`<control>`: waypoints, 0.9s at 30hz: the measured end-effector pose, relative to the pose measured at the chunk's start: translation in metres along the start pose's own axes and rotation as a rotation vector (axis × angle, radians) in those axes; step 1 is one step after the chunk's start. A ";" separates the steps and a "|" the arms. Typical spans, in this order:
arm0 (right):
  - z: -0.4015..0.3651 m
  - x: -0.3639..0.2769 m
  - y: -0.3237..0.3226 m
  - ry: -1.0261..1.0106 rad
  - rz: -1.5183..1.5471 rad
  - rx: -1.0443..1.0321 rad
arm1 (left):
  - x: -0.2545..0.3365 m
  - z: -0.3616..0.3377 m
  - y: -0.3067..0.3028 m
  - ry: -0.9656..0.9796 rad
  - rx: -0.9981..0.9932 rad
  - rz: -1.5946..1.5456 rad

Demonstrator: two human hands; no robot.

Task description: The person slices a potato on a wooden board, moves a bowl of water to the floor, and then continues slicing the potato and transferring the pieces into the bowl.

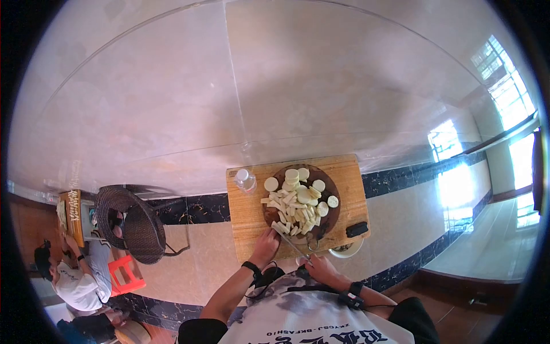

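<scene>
A round dark cutting board [332, 221] lies on a wooden table [246, 223]. Pale cut sticks [295, 212] are heaped on it, with round pale slices [271, 184] around their far side. My right hand [326, 270] is closed on the handle of a knife [291, 241], whose blade points up and left to the board's near edge. My left hand [266, 246] is at the near left edge of the board, beside the blade tip; its fingers are bent near the sticks, and whether they hold a piece is too small to tell.
A clear bottle [245, 180] stands at the table's far left corner. A black object [357, 229] lies at the right edge, above a white bowl [350, 250]. Further left are a wicker chair [146, 229], a red stool [126, 276] and a seated person [80, 284] at another table.
</scene>
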State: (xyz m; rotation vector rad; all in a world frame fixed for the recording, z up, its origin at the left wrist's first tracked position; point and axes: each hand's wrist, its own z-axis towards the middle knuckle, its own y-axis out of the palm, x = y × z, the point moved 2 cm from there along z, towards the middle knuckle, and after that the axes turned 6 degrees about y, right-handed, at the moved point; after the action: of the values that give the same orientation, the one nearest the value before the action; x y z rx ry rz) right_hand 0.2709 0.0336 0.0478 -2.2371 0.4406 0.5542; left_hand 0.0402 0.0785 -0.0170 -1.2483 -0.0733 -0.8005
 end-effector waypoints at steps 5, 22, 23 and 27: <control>0.006 -0.011 0.001 -0.053 0.016 0.001 | -0.002 -0.003 0.000 -0.007 0.011 -0.027; 0.046 -0.036 0.006 -0.051 0.088 0.093 | -0.004 -0.006 0.013 0.029 0.044 0.020; 0.042 -0.039 0.002 -0.072 0.104 0.086 | -0.008 -0.008 0.019 0.036 0.023 0.034; 0.037 -0.017 0.006 -0.082 0.072 0.146 | -0.006 -0.004 0.011 0.002 -0.049 -0.044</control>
State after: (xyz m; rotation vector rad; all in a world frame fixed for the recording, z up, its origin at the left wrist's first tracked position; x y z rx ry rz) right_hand 0.2442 0.0600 0.0303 -2.0586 0.5050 0.6290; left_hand 0.0407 0.0788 -0.0300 -1.2964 -0.0803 -0.8458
